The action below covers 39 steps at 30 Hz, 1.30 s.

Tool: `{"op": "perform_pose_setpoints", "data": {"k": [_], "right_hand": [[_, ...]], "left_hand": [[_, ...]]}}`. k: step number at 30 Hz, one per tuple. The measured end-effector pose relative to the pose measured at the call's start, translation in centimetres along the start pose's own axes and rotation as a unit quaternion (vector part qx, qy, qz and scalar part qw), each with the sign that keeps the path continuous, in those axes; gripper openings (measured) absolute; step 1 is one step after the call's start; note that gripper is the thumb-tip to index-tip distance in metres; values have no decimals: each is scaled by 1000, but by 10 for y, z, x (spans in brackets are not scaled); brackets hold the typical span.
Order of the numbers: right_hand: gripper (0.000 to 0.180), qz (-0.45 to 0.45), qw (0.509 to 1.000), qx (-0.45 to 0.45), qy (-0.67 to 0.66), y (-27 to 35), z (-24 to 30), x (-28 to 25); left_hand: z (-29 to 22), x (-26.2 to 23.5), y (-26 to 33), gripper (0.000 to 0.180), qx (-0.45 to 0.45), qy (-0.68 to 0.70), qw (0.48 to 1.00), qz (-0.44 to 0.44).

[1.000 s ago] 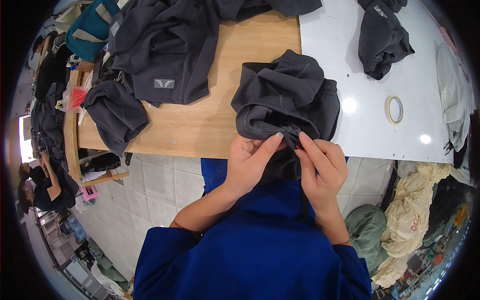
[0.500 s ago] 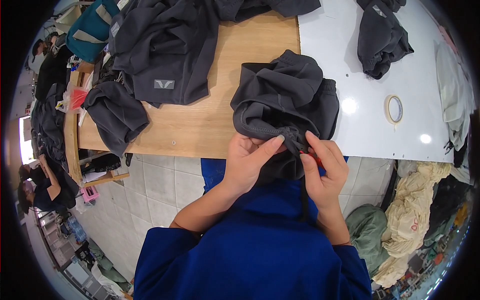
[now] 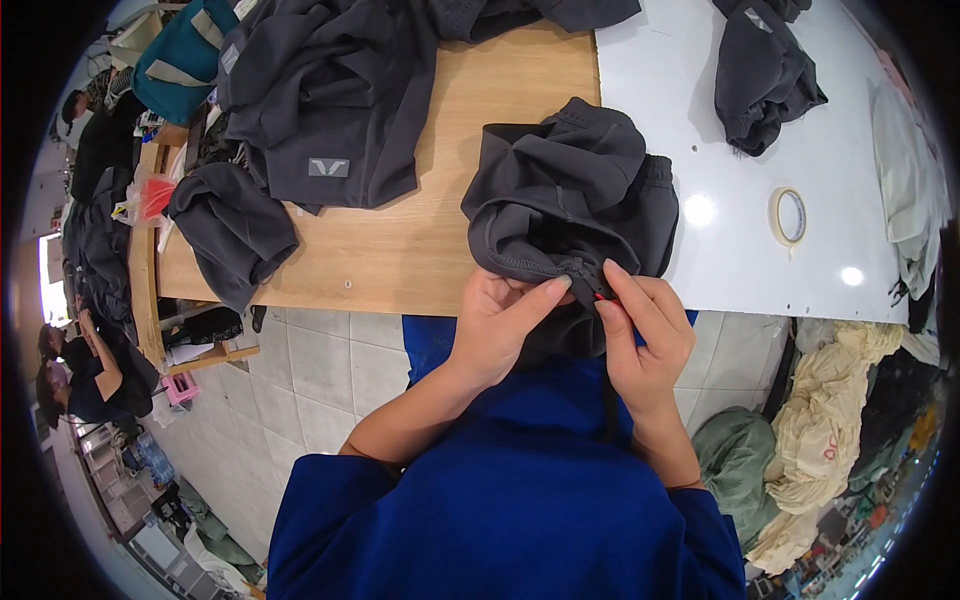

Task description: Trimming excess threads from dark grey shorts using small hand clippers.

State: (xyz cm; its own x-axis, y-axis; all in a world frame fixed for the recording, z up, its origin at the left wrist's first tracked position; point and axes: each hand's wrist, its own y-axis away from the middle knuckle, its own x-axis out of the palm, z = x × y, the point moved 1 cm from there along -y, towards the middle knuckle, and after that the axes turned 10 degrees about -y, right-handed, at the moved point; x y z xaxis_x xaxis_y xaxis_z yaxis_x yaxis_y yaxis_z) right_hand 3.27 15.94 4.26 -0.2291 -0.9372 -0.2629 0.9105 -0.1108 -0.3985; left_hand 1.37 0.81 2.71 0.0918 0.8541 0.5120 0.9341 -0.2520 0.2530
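Note:
A dark grey garment (image 3: pixel 560 185) lies bunched at the table's near edge, with gathered elastic-looking bands at its far and right sides. My left hand (image 3: pixel 495 325) pinches its near seam between thumb and fingers, the thumb on top. Close beside it, my right hand (image 3: pixel 650 340) is closed, thumb and forefinger together at the same seam. Between those right fingers shows a bit of a small red tool (image 3: pixel 601 296). Most of that tool is hidden by the hand, so its kind cannot be made out. Part of the garment hangs over the edge towards my blue shirt.
More dark grey garments (image 3: pixel 335 110) lie on the wooden tabletop (image 3: pixel 400 270) at left. On the white tabletop (image 3: pixel 740 240) are a roll of tape (image 3: pixel 788 218) and another grey garment (image 3: pixel 765 85). Cream cloth (image 3: pixel 825 430) is heaped at lower right. Other people are at far left.
My right hand has shifted slightly left and up, closer to my left thumb. Less of the red tool shows now. My left hand keeps its hold on the seam.

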Motion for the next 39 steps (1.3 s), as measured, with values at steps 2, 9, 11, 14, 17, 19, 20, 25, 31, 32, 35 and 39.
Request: {"op": "perform_pose_setpoints", "data": {"k": [2,9,11,14,17,19,20,25,31,32,35,39], "right_hand": [[34,-12,1000,-25,16,0,-1,0],[34,-9,996,-53,69,-1,0,-1],[34,-13,994,-70,78,-1,-1,-1],[31,-3,995,-62,84,0,-1,-2],[26,-29,999,-14,-9,5,-5,-2],[27,-28,998,33,-49,5,-1,-6],[27,-27,993,79,-89,6,0,-7],[45,-40,972,127,-195,18,-9,-9],[32,90,990,103,-32,2,-5,4],[32,90,990,102,-32,1,-5,4],[9,86,977,153,-124,0,-8,3],[12,173,887,317,-289,5,-21,-5]], "left_hand": [[0,0,0,19,-5,2,1000,-4],[-1,-1,-1,19,18,-17,1000,5],[-1,-1,-2,20,22,-19,1000,6],[-1,-2,-2,20,21,-26,999,7],[-2,-1,-2,20,20,-21,1000,8],[-3,-2,-2,21,16,-24,1000,8],[-3,-3,-2,21,17,-24,1000,8],[-6,-2,-4,20,-16,0,1000,5],[-3,-8,-1,20,-7,42,999,6],[-2,-16,-1,20,-6,41,999,7],[-8,-35,-8,22,25,-68,997,7],[-34,-17,-15,20,153,-106,977,-102]]}}
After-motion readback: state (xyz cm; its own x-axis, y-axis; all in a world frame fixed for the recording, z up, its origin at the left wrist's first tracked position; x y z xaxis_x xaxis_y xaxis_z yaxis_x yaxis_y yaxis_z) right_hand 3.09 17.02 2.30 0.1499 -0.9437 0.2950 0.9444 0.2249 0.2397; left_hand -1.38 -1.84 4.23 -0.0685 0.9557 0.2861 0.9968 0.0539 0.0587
